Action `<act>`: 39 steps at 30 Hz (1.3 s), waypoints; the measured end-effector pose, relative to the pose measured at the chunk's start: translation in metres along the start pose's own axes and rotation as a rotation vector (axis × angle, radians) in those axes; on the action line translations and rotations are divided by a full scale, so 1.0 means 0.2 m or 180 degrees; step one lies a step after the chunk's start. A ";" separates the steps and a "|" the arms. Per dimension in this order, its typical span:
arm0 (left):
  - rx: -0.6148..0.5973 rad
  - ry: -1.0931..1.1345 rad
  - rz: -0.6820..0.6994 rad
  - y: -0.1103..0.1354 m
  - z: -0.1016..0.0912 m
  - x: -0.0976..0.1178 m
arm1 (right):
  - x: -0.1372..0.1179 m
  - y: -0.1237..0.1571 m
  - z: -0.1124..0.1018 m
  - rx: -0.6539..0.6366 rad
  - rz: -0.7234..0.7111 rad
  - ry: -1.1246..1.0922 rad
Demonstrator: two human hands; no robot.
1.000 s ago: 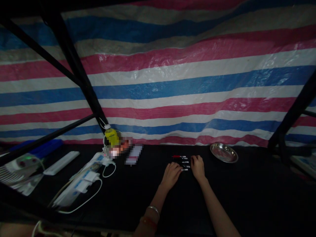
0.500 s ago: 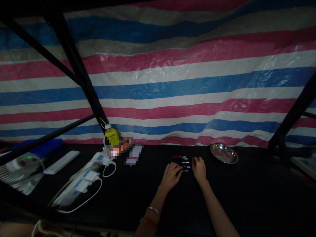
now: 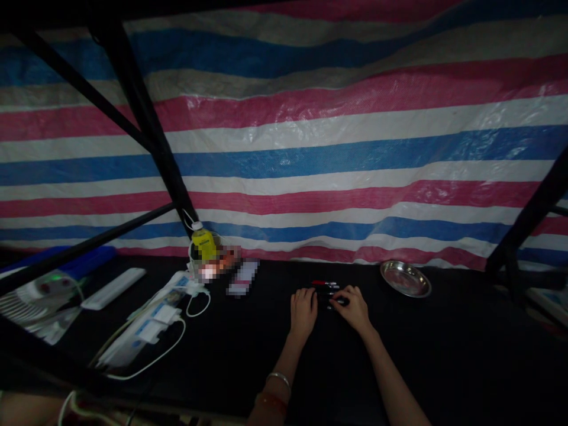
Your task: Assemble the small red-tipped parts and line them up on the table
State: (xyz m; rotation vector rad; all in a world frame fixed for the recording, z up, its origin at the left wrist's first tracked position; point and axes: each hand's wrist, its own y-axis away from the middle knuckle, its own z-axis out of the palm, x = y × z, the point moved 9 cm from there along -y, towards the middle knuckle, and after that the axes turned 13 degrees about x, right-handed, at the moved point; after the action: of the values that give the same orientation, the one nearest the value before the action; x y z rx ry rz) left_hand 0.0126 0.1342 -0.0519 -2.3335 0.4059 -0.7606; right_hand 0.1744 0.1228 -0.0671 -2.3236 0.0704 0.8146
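Note:
Several slim pens lie side by side on the black tabletop, a red pen at the back and black pens nearer me. My left hand rests palm down at their left ends, its fingers stretched forward and holding nothing. At the right ends, my right hand has its thumb and fingertips closed on a black pen. The fingers partly cover the nearer pens, and the dim light blurs their details.
A round metal dish sits to the right at the back. Leftward are a pixelated phone-like item, a yellow bottle, a power strip with white cables, a white bar and a fan. Black frame posts and striped sheeting stand behind.
My right hand has moved left and closed its fingertips on a black pen. My left hand has turned and straightened its fingers beside the pens' left ends. The view has shifted slightly.

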 end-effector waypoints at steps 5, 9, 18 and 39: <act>0.0031 0.0083 -0.0024 0.00 0.00 -0.01 | 0.01 0.00 0.01 -0.0233 0.0097 -0.0025; 0.0112 0.0180 -0.0042 -0.01 -0.02 -0.01 | 0.04 -0.01 0.01 -0.0328 0.0213 -0.0079; 0.0184 0.0295 -0.0145 -0.01 -0.04 -0.02 | 0.19 -0.02 0.00 -0.0294 0.0211 -0.0143; 0.0913 0.0629 -0.0535 -0.01 -0.14 -0.08 | 0.12 0.02 0.12 -0.0266 0.2704 -0.4190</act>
State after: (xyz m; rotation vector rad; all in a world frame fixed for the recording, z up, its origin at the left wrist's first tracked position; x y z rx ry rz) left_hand -0.0166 0.1295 -0.0409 -2.0480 0.1711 -1.0619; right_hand 0.1804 0.1379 -0.0975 -1.3225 0.4449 2.5923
